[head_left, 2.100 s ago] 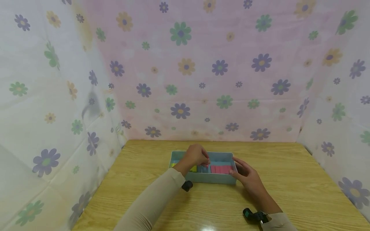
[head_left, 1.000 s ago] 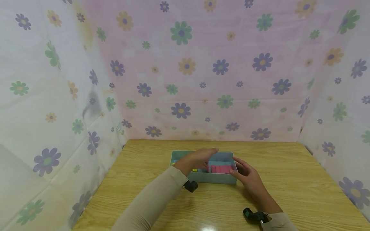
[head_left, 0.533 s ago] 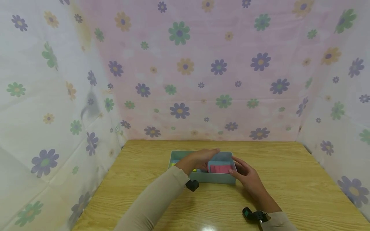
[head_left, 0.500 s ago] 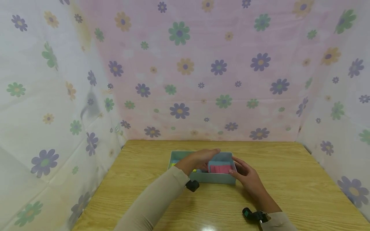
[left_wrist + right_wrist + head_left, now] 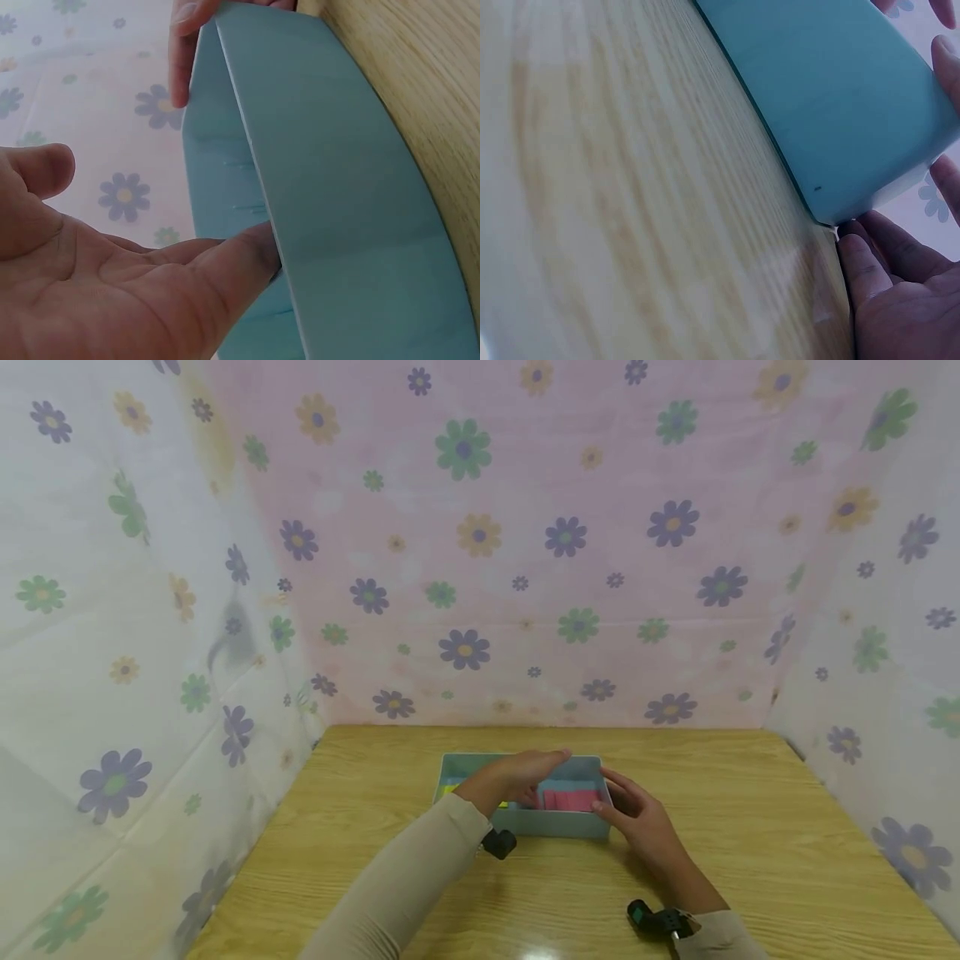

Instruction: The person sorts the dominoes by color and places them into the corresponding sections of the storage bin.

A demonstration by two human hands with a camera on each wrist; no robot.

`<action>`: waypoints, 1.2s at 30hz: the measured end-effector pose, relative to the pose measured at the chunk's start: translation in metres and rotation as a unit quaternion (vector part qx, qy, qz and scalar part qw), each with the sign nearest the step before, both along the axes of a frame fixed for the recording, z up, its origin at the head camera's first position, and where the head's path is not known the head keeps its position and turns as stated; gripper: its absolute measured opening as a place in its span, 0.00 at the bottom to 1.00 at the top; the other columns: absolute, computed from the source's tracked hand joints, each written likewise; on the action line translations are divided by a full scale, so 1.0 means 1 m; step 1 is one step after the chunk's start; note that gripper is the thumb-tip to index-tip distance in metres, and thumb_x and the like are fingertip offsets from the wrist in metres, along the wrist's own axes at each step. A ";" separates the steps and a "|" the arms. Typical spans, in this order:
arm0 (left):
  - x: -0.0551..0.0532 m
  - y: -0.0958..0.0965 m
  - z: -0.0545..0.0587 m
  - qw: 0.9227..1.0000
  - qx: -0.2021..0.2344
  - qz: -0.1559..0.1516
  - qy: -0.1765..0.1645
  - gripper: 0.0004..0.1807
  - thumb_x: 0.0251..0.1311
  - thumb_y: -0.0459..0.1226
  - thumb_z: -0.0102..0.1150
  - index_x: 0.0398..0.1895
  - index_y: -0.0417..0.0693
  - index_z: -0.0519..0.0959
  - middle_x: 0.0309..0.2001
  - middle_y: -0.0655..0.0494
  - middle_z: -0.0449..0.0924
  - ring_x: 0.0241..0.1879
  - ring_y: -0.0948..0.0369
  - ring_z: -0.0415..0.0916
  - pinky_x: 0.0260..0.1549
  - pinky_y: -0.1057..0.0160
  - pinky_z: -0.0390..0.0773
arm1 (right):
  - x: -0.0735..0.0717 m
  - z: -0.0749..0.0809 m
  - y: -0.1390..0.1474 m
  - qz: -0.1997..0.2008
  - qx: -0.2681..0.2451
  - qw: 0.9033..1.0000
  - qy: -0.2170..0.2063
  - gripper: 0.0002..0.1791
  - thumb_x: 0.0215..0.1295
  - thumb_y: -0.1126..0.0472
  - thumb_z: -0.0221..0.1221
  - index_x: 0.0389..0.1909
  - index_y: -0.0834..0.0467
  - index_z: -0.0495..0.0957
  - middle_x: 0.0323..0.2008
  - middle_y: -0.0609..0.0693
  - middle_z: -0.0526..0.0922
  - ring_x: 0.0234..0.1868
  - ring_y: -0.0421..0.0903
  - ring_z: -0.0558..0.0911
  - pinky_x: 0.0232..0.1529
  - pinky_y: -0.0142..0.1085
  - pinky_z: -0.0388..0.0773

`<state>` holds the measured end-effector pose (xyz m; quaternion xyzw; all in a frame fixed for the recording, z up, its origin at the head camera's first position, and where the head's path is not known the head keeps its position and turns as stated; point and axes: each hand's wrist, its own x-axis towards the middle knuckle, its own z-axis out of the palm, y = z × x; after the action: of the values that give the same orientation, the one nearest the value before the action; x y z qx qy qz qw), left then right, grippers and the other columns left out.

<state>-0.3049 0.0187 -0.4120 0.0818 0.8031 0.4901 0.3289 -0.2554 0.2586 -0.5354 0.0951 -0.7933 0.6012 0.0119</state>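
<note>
A pale blue-green rectangular box (image 5: 551, 823) stands on the wooden table. Inside, at its right, pink flat rectangular pieces (image 5: 572, 800) lie in a row; some yellow (image 5: 448, 789) shows at the left. My left hand (image 5: 517, 774) reaches over the front rim, fingers down in the box by the row's left end. Its thumb points away and the fingers look straight in the left wrist view; the fingertips are hidden behind the front wall. My right hand (image 5: 645, 822) holds the box's right end, thumb at the front rim, fingers round the side.
The wood-grain table (image 5: 750, 827) extends around the box on all sides. Flowered cloth (image 5: 465, 568) hangs behind and at both sides. Black cameras are strapped to both wrists, the left one (image 5: 498, 843) close to the box's front wall.
Two seconds ago my left fingertips pinched a small pink piece above the box. Since then the hand has lowered its fingers inside and spread its thumb. My right hand keeps its place.
</note>
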 end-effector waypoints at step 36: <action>0.007 0.005 0.002 0.991 -0.092 -0.012 0.093 0.49 0.64 0.59 0.65 0.79 0.41 0.61 0.76 0.46 0.65 0.71 0.47 0.70 0.66 0.42 0.73 | -0.004 -0.001 0.000 0.006 -0.008 1.000 -0.006 0.37 0.73 0.47 0.63 0.80 0.43 0.61 0.77 0.61 0.66 0.75 0.62 0.68 0.60 0.31 0.79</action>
<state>-0.2979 0.0239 -0.4105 0.1058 0.8709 0.4003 0.2647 -0.2590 0.2591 -0.5367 0.0963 -0.7878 0.6084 0.0041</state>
